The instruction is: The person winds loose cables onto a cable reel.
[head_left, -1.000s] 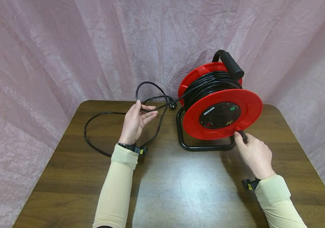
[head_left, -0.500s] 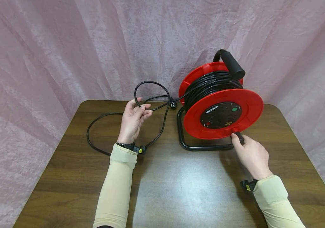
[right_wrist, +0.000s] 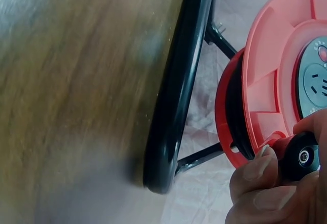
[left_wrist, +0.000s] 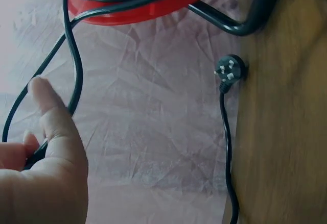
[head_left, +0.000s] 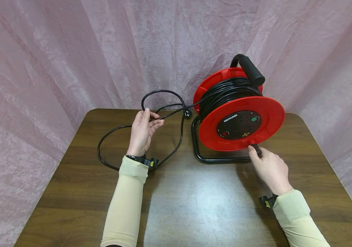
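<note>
A pink crushed-velvet curtain [head_left: 101,51] hangs behind a brown wood-grain table [head_left: 70,199], and near the table's back edge lies a round black plug with metal pins [head_left: 188,113], just left of a black tubular metal stand [head_left: 222,160]. A black padded carry handle [head_left: 252,71] arches above at the rear, while cream sleeves [head_left: 124,202] and black wrist-worn cameras [head_left: 152,162] cover the person's forearms and wrists. The left hand [head_left: 140,133] pinches a loose black cable [head_left: 181,133] between thumb and fingers, its gap closed down to the cable's thickness, and the loops spread around that hand, crossing one another near the plug. The right hand [head_left: 270,169] has thumb and fingers curled round a black cylindrical knob [head_left: 257,150] at the lower rim of a red plastic cable reel [head_left: 274,116], with the knob's screwed end exposed. The reel sits on its stand, right of the left hand and directly beyond the right, and the held cable runs rightward up to its wound coils [head_left: 228,91].
</note>
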Demonstrator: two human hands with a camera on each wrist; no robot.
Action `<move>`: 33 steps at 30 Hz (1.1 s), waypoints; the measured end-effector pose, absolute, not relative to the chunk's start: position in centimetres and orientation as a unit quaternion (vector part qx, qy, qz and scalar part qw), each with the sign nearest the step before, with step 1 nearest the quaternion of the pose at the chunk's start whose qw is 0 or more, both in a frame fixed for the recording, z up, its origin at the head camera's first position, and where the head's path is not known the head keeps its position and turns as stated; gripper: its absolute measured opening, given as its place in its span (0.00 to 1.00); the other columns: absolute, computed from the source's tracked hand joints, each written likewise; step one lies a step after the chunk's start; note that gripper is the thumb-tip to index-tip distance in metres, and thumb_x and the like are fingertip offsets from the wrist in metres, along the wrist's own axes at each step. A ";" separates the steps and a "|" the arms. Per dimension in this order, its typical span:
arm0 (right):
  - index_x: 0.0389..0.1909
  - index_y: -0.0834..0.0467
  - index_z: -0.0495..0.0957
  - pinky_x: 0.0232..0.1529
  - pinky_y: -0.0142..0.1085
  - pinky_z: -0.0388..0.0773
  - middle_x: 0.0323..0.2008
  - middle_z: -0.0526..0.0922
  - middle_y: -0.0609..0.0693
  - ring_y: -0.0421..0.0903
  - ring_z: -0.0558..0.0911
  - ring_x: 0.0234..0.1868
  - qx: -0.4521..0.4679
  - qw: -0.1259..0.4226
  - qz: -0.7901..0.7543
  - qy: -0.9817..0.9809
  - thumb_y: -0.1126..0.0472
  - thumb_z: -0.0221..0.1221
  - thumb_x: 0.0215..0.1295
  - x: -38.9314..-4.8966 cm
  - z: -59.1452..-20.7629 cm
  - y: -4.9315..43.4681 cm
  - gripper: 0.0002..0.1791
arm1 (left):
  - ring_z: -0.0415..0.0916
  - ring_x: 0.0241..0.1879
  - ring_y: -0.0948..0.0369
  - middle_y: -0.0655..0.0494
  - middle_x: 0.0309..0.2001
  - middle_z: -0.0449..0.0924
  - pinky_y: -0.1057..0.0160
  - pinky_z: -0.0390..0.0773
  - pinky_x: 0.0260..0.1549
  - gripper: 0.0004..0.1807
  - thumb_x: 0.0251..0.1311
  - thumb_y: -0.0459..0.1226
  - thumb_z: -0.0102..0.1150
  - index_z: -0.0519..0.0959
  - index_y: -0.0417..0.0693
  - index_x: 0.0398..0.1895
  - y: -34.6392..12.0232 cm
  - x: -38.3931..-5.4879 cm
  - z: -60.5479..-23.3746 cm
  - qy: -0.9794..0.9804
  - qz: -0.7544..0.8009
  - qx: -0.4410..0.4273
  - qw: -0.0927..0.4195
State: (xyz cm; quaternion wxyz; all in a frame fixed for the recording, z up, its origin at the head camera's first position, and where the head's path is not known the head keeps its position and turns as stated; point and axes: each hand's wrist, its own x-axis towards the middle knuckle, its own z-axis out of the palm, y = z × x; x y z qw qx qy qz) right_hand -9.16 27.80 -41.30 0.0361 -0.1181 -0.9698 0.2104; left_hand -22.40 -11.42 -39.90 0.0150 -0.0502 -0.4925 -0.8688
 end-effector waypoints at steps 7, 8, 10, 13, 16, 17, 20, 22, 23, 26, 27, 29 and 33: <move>0.22 0.51 0.72 0.23 0.46 0.68 0.25 0.82 0.53 0.62 0.83 0.34 -0.109 0.032 0.209 -0.971 0.31 0.36 0.75 -9.1 -41.8 27.1 0.34 | 0.77 0.25 0.62 0.48 0.44 0.81 0.71 0.78 0.26 0.19 0.79 0.33 0.47 0.66 0.42 0.69 -11.7 -22.2 -39.9 -0.541 -0.838 -0.059 0.049; 0.22 0.51 0.72 0.23 0.46 0.68 0.25 0.83 0.54 0.63 0.83 0.34 -0.107 0.031 0.208 -0.972 0.31 0.36 0.75 -9.1 -41.8 27.0 0.34 | 0.75 0.24 0.64 0.48 0.45 0.82 0.72 0.77 0.24 0.18 0.79 0.32 0.48 0.66 0.41 0.67 -11.7 -22.2 -39.9 -0.541 -0.838 -0.056 0.053; 0.22 0.51 0.73 0.23 0.47 0.69 0.26 0.84 0.55 0.63 0.83 0.34 -0.104 0.033 0.208 -0.972 0.31 0.37 0.76 -9.1 -41.8 26.9 0.34 | 0.74 0.22 0.64 0.47 0.47 0.83 0.72 0.75 0.22 0.14 0.77 0.29 0.49 0.67 0.41 0.61 -11.8 -22.2 -39.8 -0.531 -0.844 -0.050 0.056; 0.21 0.52 0.72 0.23 0.46 0.69 0.25 0.83 0.54 0.62 0.83 0.33 -0.103 0.033 0.208 -0.972 0.31 0.37 0.76 -9.1 -41.8 26.7 0.34 | 0.75 0.23 0.63 0.45 0.48 0.83 0.71 0.77 0.23 0.08 0.75 0.25 0.49 0.68 0.43 0.51 -11.8 -22.2 -39.8 -0.513 -0.856 -0.038 0.057; 0.21 0.52 0.71 0.22 0.45 0.68 0.23 0.81 0.53 0.61 0.83 0.32 -0.103 0.032 0.208 -0.972 0.31 0.37 0.76 -9.0 -41.8 26.7 0.34 | 0.78 0.27 0.60 0.44 0.45 0.81 0.69 0.81 0.28 0.06 0.75 0.27 0.49 0.67 0.44 0.48 -12.0 -22.2 -39.7 -0.491 -0.869 -0.029 0.047; 0.21 0.52 0.71 0.22 0.45 0.68 0.22 0.81 0.52 0.60 0.83 0.31 -0.104 0.031 0.208 -0.972 0.31 0.37 0.75 -9.0 -41.8 26.7 0.35 | 0.78 0.28 0.59 0.45 0.43 0.80 0.68 0.82 0.29 0.05 0.76 0.29 0.49 0.67 0.45 0.48 -12.0 -22.2 -39.6 -0.485 -0.873 -0.027 0.042; 0.20 0.52 0.71 0.22 0.45 0.67 0.22 0.80 0.51 0.60 0.82 0.31 -0.103 0.029 0.208 -0.972 0.30 0.36 0.75 -9.0 -41.9 26.7 0.35 | 0.78 0.28 0.59 0.48 0.39 0.77 0.67 0.83 0.30 0.10 0.79 0.40 0.50 0.68 0.44 0.54 -12.0 -22.2 -39.5 -0.475 -0.879 -0.026 0.029; 0.20 0.51 0.71 0.22 0.45 0.67 0.22 0.80 0.51 0.60 0.82 0.31 -0.102 0.028 0.208 -0.972 0.30 0.37 0.75 -9.1 -41.9 26.6 0.35 | 0.78 0.27 0.59 0.49 0.37 0.76 0.67 0.83 0.30 0.16 0.80 0.47 0.48 0.70 0.45 0.56 -12.1 -22.2 -39.4 -0.477 -0.878 -0.029 0.027; 0.20 0.51 0.71 0.22 0.45 0.68 0.22 0.80 0.51 0.60 0.83 0.31 -0.100 0.029 0.209 -0.972 0.30 0.37 0.75 -9.1 -42.0 26.5 0.35 | 0.78 0.27 0.59 0.50 0.38 0.76 0.67 0.83 0.30 0.18 0.80 0.49 0.46 0.71 0.45 0.57 -12.1 -22.3 -39.4 -0.479 -0.877 -0.031 0.028; 0.20 0.51 0.71 0.22 0.45 0.67 0.21 0.80 0.51 0.59 0.83 0.31 -0.098 0.030 0.210 -0.972 0.31 0.37 0.76 -9.1 -42.1 26.3 0.35 | 0.77 0.28 0.60 0.50 0.40 0.76 0.68 0.82 0.30 0.20 0.80 0.48 0.44 0.73 0.42 0.57 -12.1 -22.2 -39.4 -0.494 -0.868 -0.038 0.044; 0.20 0.51 0.71 0.22 0.45 0.68 0.21 0.80 0.51 0.59 0.83 0.31 -0.097 0.031 0.210 -0.972 0.31 0.37 0.76 -9.2 -42.2 26.2 0.35 | 0.77 0.28 0.61 0.50 0.41 0.76 0.69 0.81 0.30 0.21 0.80 0.48 0.44 0.74 0.39 0.58 -12.2 -22.2 -39.5 -0.501 -0.863 -0.040 0.051; 0.20 0.51 0.71 0.22 0.44 0.67 0.21 0.79 0.50 0.58 0.82 0.30 -0.096 0.029 0.210 -0.973 0.30 0.37 0.75 -9.2 -42.3 26.0 0.35 | 0.75 0.28 0.62 0.50 0.43 0.76 0.71 0.79 0.30 0.22 0.80 0.46 0.44 0.73 0.37 0.61 -12.4 -22.1 -39.7 -0.516 -0.853 -0.043 0.062; 0.20 0.51 0.72 0.22 0.44 0.68 0.22 0.80 0.51 0.58 0.83 0.31 -0.091 0.021 0.208 -0.974 0.29 0.36 0.75 -9.3 -42.5 25.5 0.36 | 0.74 0.28 0.62 0.49 0.46 0.77 0.71 0.77 0.28 0.21 0.81 0.42 0.43 0.70 0.35 0.64 -12.9 -22.1 -39.8 -0.545 -0.835 -0.033 0.066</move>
